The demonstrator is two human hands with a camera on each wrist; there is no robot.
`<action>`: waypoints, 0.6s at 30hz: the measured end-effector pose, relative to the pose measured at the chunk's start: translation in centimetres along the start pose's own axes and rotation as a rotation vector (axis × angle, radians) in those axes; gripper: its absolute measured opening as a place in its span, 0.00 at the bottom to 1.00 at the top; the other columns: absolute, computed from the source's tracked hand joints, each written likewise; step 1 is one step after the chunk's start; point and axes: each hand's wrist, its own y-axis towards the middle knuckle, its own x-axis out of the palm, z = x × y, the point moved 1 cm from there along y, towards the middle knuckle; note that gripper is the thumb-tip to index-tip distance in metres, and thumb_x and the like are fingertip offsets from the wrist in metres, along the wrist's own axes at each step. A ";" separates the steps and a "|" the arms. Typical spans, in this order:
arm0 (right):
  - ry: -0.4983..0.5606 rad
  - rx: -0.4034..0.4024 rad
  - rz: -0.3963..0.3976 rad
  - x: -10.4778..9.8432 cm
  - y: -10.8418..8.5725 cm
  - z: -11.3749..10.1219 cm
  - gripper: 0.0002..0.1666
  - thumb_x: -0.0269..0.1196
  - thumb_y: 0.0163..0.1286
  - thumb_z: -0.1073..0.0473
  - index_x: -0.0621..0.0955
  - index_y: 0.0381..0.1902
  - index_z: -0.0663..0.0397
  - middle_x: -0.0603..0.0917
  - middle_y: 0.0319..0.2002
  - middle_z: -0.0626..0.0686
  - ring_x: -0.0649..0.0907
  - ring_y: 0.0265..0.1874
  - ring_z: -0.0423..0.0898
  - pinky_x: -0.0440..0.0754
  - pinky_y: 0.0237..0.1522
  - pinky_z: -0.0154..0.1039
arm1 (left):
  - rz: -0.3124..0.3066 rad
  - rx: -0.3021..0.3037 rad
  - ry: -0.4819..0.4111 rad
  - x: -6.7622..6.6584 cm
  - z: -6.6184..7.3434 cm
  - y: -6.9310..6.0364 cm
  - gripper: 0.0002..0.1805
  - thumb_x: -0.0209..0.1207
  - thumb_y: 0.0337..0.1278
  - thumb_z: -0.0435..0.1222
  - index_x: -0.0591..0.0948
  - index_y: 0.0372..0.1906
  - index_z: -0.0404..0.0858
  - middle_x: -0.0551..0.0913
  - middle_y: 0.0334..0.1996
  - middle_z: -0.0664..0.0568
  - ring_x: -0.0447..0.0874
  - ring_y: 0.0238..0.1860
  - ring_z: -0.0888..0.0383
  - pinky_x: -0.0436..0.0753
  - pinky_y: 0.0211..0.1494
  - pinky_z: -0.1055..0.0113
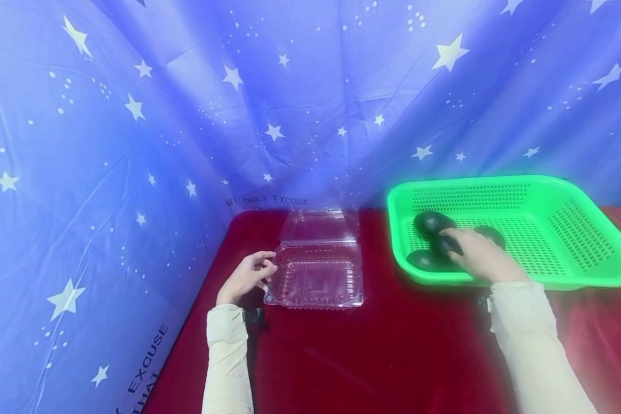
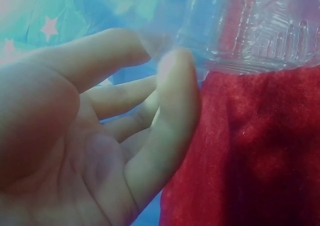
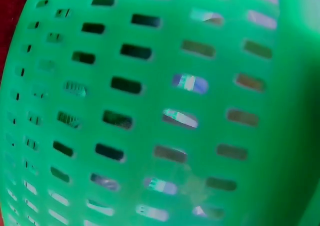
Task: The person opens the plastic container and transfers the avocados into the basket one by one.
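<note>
A clear plastic clamshell container [image 1: 318,282] lies with its lid [image 1: 319,224] folded back, left of centre in the head view. My left hand [image 1: 248,276] holds its left edge between thumb and fingers; the left wrist view shows the fingertips [image 2: 176,68] at the plastic rim. To the right, several glossy black oval objects [image 1: 433,222] sit in a green plastic basket [image 1: 564,282]; their exact kind is unclear. Inside the basket, my right hand [image 1: 483,253] grips one black oval object [image 1: 447,246] from above. The basket's slotted wall [image 3: 150,100] hides that hand in the right wrist view.
A dark red cloth [image 1: 362,356] covers the table. Blue star-printed fabric [image 1: 310,103] hangs behind and along the left side, close to the container. The basket's raised rim surrounds the right hand's working area.
</note>
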 end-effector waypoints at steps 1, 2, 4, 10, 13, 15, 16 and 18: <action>0.003 0.000 0.002 0.0 0.0 0.0 0.32 0.62 0.67 0.65 0.68 0.66 0.70 0.71 0.62 0.77 0.71 0.59 0.76 0.67 0.59 0.73 | 0.002 -0.001 0.003 0.0 0.0 0.0 0.27 0.59 0.65 0.27 0.68 0.66 0.23 0.77 0.36 0.47 0.78 0.28 0.58 0.84 0.25 0.68; 0.004 0.000 0.005 0.0 0.0 0.1 0.31 0.62 0.67 0.65 0.69 0.66 0.70 0.70 0.62 0.77 0.69 0.60 0.77 0.66 0.60 0.74 | 0.006 -0.001 0.008 -0.1 0.0 0.0 0.27 0.59 0.65 0.28 0.68 0.66 0.24 0.77 0.36 0.47 0.78 0.28 0.58 0.84 0.25 0.68; 0.008 -0.005 0.023 -0.1 0.0 0.0 0.31 0.62 0.67 0.64 0.69 0.65 0.70 0.70 0.63 0.76 0.68 0.62 0.77 0.63 0.62 0.74 | 0.017 0.001 0.025 -0.1 0.1 -0.1 0.27 0.59 0.65 0.28 0.68 0.66 0.24 0.77 0.38 0.44 0.79 0.29 0.58 0.85 0.26 0.66; 0.024 -0.046 0.101 -0.8 0.0 -0.7 0.29 0.63 0.68 0.64 0.71 0.64 0.70 0.72 0.62 0.73 0.70 0.62 0.71 0.65 0.63 0.70 | 0.106 0.013 0.108 -0.5 0.8 -0.5 0.28 0.59 0.67 0.31 0.67 0.67 0.23 0.76 0.50 0.31 0.82 0.39 0.49 0.88 0.34 0.58; 0.042 -0.070 0.146 -1.2 -0.1 -1.1 0.29 0.63 0.67 0.65 0.71 0.63 0.70 0.72 0.62 0.73 0.70 0.62 0.70 0.66 0.63 0.70 | 0.182 0.044 0.188 -0.8 1.1 -0.7 0.27 0.60 0.66 0.32 0.70 0.66 0.25 0.76 0.53 0.31 0.83 0.45 0.43 0.88 0.40 0.58; 0.055 -0.091 0.178 -1.6 -0.2 -1.4 0.29 0.63 0.66 0.67 0.72 0.63 0.70 0.72 0.62 0.72 0.71 0.62 0.70 0.66 0.63 0.70 | 0.237 0.065 0.241 -1.0 1.4 -0.8 0.25 0.60 0.66 0.33 0.72 0.64 0.27 0.77 0.55 0.32 0.82 0.49 0.42 0.86 0.47 0.56; 0.063 -0.098 0.190 -1.7 -0.3 -1.5 0.29 0.63 0.66 0.67 0.72 0.63 0.70 0.73 0.62 0.72 0.71 0.62 0.70 0.66 0.63 0.70 | 0.258 0.077 0.261 -1.0 1.6 -0.9 0.25 0.60 0.66 0.33 0.73 0.64 0.28 0.77 0.55 0.34 0.82 0.50 0.42 0.85 0.52 0.54; 0.076 -0.120 0.217 -2.1 -0.4 -1.8 0.28 0.63 0.65 0.68 0.72 0.62 0.70 0.73 0.61 0.72 0.71 0.61 0.70 0.67 0.62 0.71 | 0.289 0.093 0.283 -1.0 2.1 -1.1 0.23 0.61 0.66 0.33 0.74 0.63 0.29 0.76 0.56 0.36 0.80 0.52 0.43 0.81 0.58 0.51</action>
